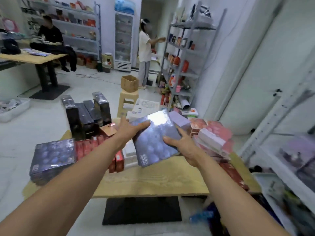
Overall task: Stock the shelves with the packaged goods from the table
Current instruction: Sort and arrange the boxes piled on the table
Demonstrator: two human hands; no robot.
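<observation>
Blue flat box [154,140] is tilted in the air over the table [153,182], between its far and near edges. Left hand [130,132] grips its left edge, right hand [181,147] its right edge, thumbs on top.

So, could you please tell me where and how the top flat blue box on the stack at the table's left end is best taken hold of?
Probably grip the top blue box by its near and far edges, reaching in from the near side. It lies flat, wide and thin, in glossy wrap, and red boxes crowd its right edge, so those two edges look freer.
</observation>
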